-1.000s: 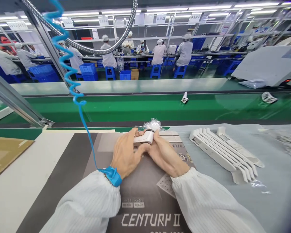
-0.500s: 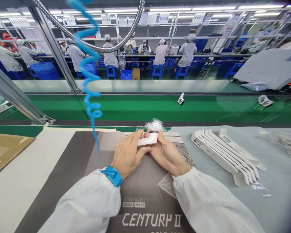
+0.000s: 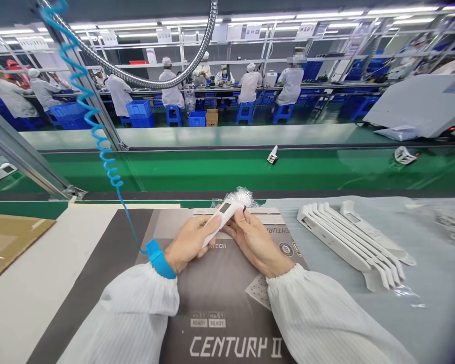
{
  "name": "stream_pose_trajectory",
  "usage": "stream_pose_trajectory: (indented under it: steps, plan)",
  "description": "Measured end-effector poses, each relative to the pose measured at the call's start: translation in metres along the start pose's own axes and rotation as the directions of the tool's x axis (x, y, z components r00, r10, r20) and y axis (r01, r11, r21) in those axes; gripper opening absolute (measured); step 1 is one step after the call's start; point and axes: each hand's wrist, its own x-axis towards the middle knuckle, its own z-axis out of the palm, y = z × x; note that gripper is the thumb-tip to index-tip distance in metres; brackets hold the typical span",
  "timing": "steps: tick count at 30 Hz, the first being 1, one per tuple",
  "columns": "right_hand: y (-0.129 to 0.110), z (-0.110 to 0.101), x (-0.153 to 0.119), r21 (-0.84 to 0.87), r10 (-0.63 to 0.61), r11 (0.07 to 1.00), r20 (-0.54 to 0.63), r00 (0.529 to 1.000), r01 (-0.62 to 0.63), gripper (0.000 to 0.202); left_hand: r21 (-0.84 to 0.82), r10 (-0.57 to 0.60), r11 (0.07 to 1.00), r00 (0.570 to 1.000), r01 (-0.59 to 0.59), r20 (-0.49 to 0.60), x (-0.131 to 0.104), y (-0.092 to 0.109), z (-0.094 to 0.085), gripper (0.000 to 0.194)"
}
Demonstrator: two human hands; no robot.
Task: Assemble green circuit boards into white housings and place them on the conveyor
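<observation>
Both hands hold one slim white plastic device [image 3: 223, 214] with a small grey window, tilted up to the right over a dark printed cardboard sheet [image 3: 220, 303]. My left hand [image 3: 187, 242] grips its lower handle end. My right hand [image 3: 252, 241] pinches its upper end with fingertips. A blue strap [image 3: 160, 258] with a coiled blue cord [image 3: 94, 131] circles my left wrist. Crinkled clear plastic [image 3: 239, 196] lies just behind the device.
A row of several white housings [image 3: 349, 237] lies on a grey sheet to the right. A green conveyor [image 3: 227, 169] runs across behind, carrying two small white parts [image 3: 272, 154]. A metal frame post [image 3: 26, 156] stands at left. Workers sit at far benches.
The white device has turned from lying flat across my hands to tilted, its window now facing up. My left hand slid down to its lower end. The conveyor parts drifted left.
</observation>
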Motion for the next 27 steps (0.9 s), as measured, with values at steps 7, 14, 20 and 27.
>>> stream_pose_trajectory:
  steps: [7,14,20,27]
  plan:
    - [0.005,-0.004,0.003,0.015,0.112,0.994,-0.127,0.986,-0.111,0.029,0.087,0.109,0.993,0.86,-0.076,-0.498,0.015,0.013,-0.052,0.027]
    - [0.007,-0.005,0.005,0.078,0.074,0.995,-0.085,0.994,-0.068,0.032,0.552,0.271,0.812,0.715,0.19,-0.644,0.067,0.048,-0.12,0.015]
    - [0.005,-0.007,0.003,0.14,0.093,0.987,-0.083,0.992,-0.08,0.04,0.713,0.407,0.648,0.671,0.266,-0.62,0.084,0.052,-0.134,0.02]
    - [0.005,-0.006,0.005,0.124,0.104,0.988,-0.07,0.992,-0.095,0.032,0.78,0.457,0.551,0.675,0.296,-0.579,0.062,0.015,-0.103,0.039]
